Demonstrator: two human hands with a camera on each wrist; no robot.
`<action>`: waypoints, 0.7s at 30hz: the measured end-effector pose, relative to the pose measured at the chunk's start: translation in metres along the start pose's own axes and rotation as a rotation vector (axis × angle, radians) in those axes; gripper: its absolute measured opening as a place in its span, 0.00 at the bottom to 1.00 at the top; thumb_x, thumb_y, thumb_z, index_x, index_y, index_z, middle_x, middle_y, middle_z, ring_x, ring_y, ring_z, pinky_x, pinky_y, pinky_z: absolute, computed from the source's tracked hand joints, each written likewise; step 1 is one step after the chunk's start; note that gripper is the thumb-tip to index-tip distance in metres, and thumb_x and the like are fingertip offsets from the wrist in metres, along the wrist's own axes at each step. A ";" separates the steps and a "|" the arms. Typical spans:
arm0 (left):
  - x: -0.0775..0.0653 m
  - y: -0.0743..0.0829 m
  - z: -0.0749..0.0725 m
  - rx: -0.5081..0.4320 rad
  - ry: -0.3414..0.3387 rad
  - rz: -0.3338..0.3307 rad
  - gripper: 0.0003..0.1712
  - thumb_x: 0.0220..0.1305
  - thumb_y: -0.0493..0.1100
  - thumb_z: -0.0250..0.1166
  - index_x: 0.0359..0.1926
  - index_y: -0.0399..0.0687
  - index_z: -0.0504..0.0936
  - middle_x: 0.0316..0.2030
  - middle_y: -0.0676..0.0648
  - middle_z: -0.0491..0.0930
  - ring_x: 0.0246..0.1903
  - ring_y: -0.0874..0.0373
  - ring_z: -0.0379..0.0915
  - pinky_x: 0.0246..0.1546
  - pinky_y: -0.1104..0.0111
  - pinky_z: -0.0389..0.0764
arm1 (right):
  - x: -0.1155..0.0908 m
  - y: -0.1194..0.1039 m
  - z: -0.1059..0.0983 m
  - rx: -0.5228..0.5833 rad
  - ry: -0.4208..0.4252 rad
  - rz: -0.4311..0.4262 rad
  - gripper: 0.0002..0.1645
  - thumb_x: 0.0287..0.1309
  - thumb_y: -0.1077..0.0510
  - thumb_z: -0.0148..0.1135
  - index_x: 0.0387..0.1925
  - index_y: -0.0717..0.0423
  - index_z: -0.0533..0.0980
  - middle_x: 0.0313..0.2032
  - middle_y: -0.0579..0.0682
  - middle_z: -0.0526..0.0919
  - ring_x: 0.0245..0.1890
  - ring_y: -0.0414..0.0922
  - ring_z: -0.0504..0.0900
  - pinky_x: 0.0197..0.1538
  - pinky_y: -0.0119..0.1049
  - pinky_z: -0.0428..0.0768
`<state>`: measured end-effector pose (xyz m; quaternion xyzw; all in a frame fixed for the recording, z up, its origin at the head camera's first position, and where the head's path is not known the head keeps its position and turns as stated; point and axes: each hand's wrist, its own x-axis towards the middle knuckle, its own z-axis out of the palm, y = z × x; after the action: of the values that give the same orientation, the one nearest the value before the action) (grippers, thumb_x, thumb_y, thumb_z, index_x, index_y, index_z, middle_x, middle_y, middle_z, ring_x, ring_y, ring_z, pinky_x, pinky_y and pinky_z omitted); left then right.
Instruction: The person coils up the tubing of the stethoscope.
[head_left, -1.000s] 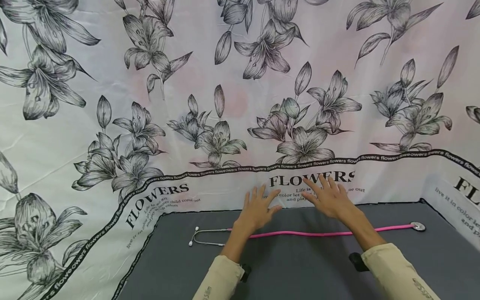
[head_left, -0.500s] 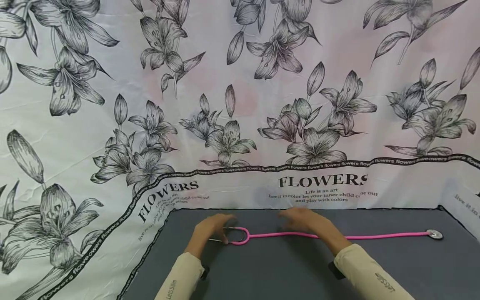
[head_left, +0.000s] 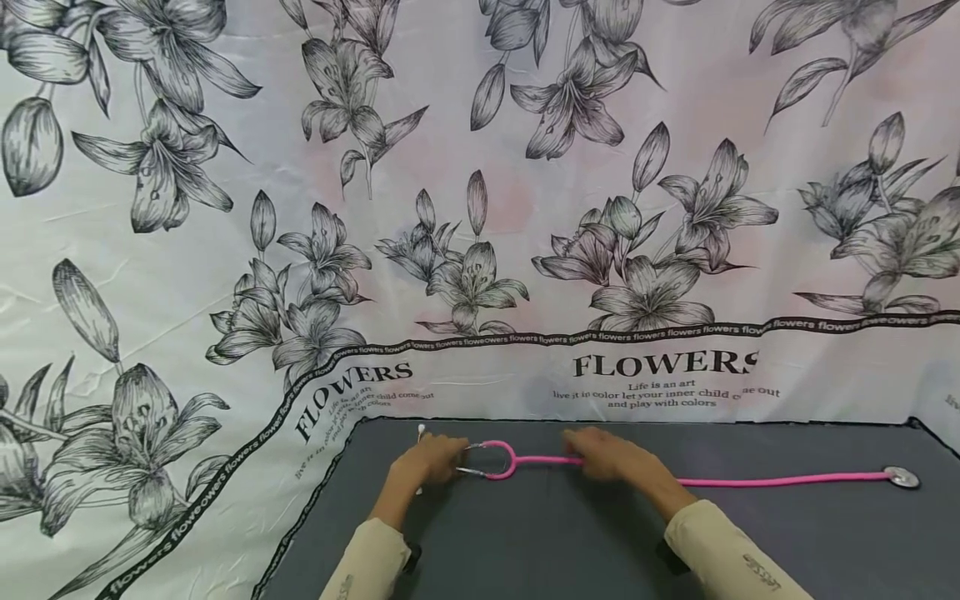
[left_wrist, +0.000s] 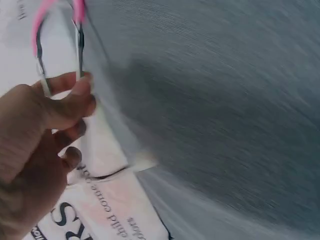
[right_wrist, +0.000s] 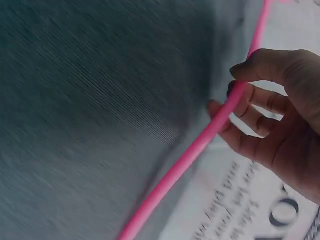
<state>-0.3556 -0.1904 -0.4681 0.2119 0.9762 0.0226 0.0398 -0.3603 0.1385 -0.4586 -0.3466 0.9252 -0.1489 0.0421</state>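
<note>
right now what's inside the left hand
The left hand holds the metal ear tubes of the pink stethoscope. In the head view, a white ear tip shows beyond it. The stretch the hand covers cannot be seen.

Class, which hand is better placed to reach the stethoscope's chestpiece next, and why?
Probably the right hand: it pinches the pink tubing nearer the chestpiece, while the left hand holds the metal ear tubes.

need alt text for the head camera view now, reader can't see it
A person's left hand grips the metal ear tubes of a pink stethoscope, while the right hand holds its tubing. The stethoscope stretches across a dark grey surface, its round chestpiece toward the right. Behind is a white sheet printed with flowers.
</note>
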 end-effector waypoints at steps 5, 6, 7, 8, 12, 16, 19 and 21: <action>0.027 0.012 -0.029 0.018 0.356 0.091 0.10 0.66 0.30 0.66 0.41 0.49 0.78 0.31 0.49 0.83 0.34 0.52 0.76 0.42 0.57 0.76 | 0.000 0.024 -0.055 -0.029 0.169 -0.086 0.14 0.59 0.75 0.60 0.44 0.59 0.76 0.40 0.56 0.83 0.39 0.48 0.81 0.42 0.43 0.80; 0.033 0.016 -0.037 0.005 0.428 0.104 0.10 0.66 0.29 0.66 0.41 0.47 0.77 0.30 0.49 0.83 0.31 0.53 0.76 0.40 0.59 0.76 | -0.001 0.029 -0.067 -0.037 0.221 -0.104 0.13 0.60 0.75 0.59 0.44 0.60 0.76 0.41 0.56 0.84 0.39 0.48 0.81 0.41 0.43 0.80; 0.039 0.021 -0.044 -0.020 0.490 0.112 0.10 0.66 0.28 0.65 0.41 0.46 0.76 0.30 0.48 0.83 0.30 0.53 0.76 0.38 0.60 0.77 | -0.003 0.034 -0.079 -0.037 0.275 -0.114 0.12 0.62 0.75 0.58 0.44 0.60 0.77 0.41 0.57 0.85 0.38 0.47 0.82 0.41 0.42 0.80; 0.044 0.027 -0.051 -0.043 0.534 0.101 0.10 0.67 0.28 0.64 0.42 0.45 0.76 0.30 0.47 0.84 0.28 0.54 0.76 0.35 0.61 0.78 | -0.006 0.038 -0.090 -0.032 0.330 -0.123 0.12 0.63 0.75 0.58 0.45 0.62 0.78 0.43 0.58 0.86 0.39 0.49 0.83 0.42 0.44 0.81; 0.065 0.054 -0.065 -0.142 0.683 0.053 0.08 0.71 0.30 0.60 0.47 0.45 0.76 0.31 0.45 0.87 0.24 0.54 0.78 0.28 0.62 0.79 | -0.023 0.059 -0.111 -0.032 0.595 -0.138 0.10 0.68 0.72 0.60 0.48 0.63 0.80 0.43 0.59 0.87 0.37 0.50 0.85 0.40 0.44 0.82; 0.083 0.087 -0.058 -0.306 0.666 0.034 0.14 0.78 0.44 0.58 0.60 0.47 0.76 0.38 0.44 0.87 0.32 0.51 0.82 0.35 0.59 0.82 | -0.038 0.077 -0.101 -0.053 0.876 -0.144 0.14 0.65 0.73 0.63 0.51 0.63 0.81 0.43 0.58 0.87 0.37 0.50 0.85 0.40 0.39 0.81; 0.091 0.110 -0.049 -0.388 0.636 0.075 0.30 0.76 0.54 0.62 0.69 0.45 0.71 0.50 0.41 0.86 0.42 0.51 0.84 0.45 0.58 0.84 | -0.048 0.086 -0.087 -0.069 1.028 -0.157 0.20 0.59 0.76 0.66 0.53 0.65 0.81 0.43 0.58 0.87 0.36 0.47 0.83 0.40 0.27 0.76; 0.095 0.120 -0.045 -0.372 0.688 0.100 0.33 0.72 0.56 0.66 0.69 0.44 0.71 0.49 0.42 0.87 0.39 0.53 0.84 0.40 0.62 0.84 | -0.051 0.090 -0.082 -0.060 1.082 -0.166 0.24 0.56 0.78 0.67 0.54 0.65 0.80 0.44 0.58 0.87 0.35 0.43 0.80 0.40 0.21 0.72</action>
<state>-0.3958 -0.0432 -0.4223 0.2284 0.9003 0.2706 -0.2531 -0.3938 0.2565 -0.4091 -0.2935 0.7881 -0.2823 -0.4616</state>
